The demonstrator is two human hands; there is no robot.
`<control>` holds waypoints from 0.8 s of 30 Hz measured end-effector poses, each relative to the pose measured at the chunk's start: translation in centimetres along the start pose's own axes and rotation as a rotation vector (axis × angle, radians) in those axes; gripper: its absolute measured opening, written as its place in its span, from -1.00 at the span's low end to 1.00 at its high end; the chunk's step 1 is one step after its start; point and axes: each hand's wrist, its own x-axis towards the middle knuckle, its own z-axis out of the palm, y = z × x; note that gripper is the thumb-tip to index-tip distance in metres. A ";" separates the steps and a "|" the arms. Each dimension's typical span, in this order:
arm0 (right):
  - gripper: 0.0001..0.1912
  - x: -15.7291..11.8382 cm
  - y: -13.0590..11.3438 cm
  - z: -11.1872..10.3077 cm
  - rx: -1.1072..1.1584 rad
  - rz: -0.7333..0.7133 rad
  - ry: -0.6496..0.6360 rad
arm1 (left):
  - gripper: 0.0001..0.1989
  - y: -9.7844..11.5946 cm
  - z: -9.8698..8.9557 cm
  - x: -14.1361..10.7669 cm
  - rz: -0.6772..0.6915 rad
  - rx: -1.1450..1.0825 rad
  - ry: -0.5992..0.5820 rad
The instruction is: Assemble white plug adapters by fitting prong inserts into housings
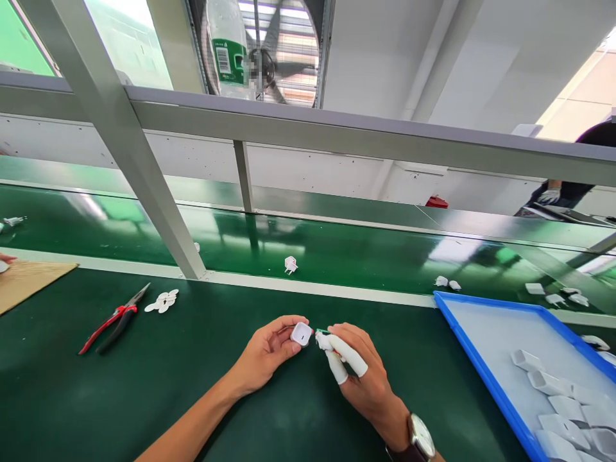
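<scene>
My left hand (pixel 273 351) is closed around a white charger housing (pixel 301 334), a rounded square with a small dark slot in its face. Just to its right, my right hand (pixel 360 366) pinches a small white part with a green circuit-board edge (pixel 321 338); the fingers cover much of it. White finger cots (pixel 347 355) sit on the thumb and forefinger of that hand. A narrow gap separates the two pieces, both held above the dark green bench (pixel 231 423).
Red-and-black pliers (pixel 115 319) lie at left beside white oval pieces (pixel 162 301). A blue-rimmed tray (pixel 486 372) at right holds several white housings (pixel 563 428). Beyond a white ledge, a green conveyor belt (pixel 356 256) carries white plug parts (pixel 290 264). A slanted metal post (pixel 158 199) rises left.
</scene>
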 end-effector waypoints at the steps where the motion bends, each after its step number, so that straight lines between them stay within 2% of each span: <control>1: -0.47 0.1 -0.1 0.0 -0.002 -0.003 0.005 | -0.62 0.1 0.0 0.0 0.009 -0.002 0.002; 11: -0.48 0.3 -0.5 -0.3 -0.018 -0.035 -0.016 | -0.71 0.0 0.3 0.0 0.111 -0.010 -0.006; 16: -0.48 0.0 -0.8 -0.1 -0.031 -0.028 -0.055 | -0.74 -0.5 0.6 -0.1 0.179 0.130 0.061; 24: -0.50 -0.5 -0.7 0.1 -0.104 -0.051 -0.103 | -0.73 -0.6 0.9 -0.5 0.231 0.331 0.044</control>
